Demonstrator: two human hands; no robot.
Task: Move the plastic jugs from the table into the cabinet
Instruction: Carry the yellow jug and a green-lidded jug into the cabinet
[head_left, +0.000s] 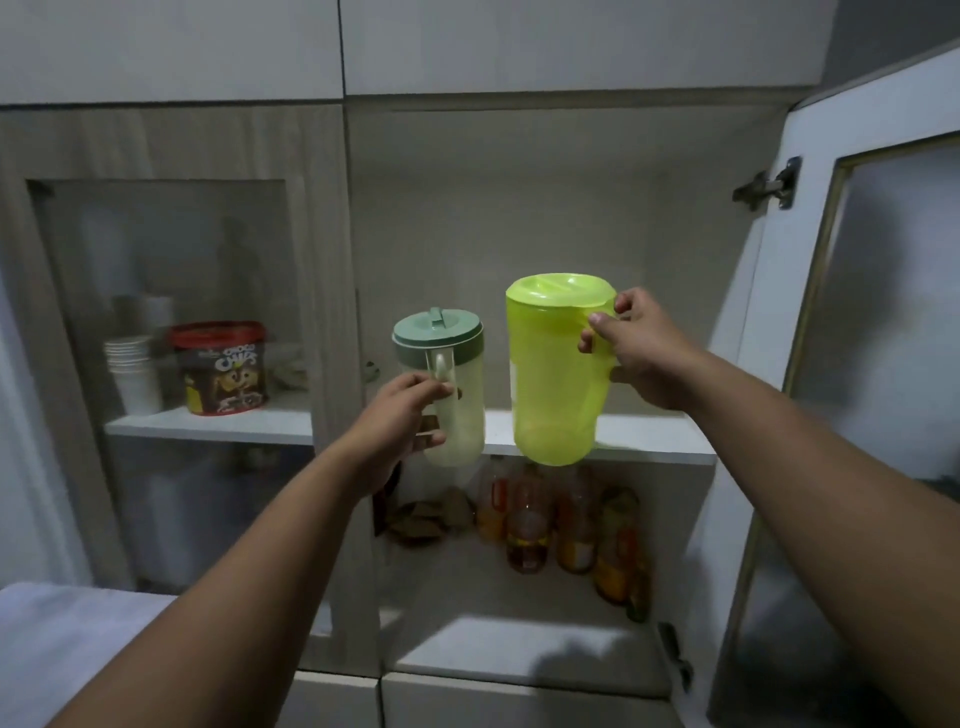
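Note:
My left hand (400, 421) grips the handle of a pale clear jug with a sage-green lid (441, 384). My right hand (636, 353) holds the handle of a bright lime-green jug (553, 374) with a matching lid. Both jugs hang upright in the air just in front of the white upper shelf (654, 441) of the open cabinet, their bases level with or below its front edge. The clear jug sits lower and to the left of the lime one.
The cabinet door (857, 364) with its frosted pane stands open on the right. Several bottles (571, 525) crowd the lower shelf. Behind the closed left glass door are a red-lidded cereal tub (221, 369) and stacked white cups (132, 374).

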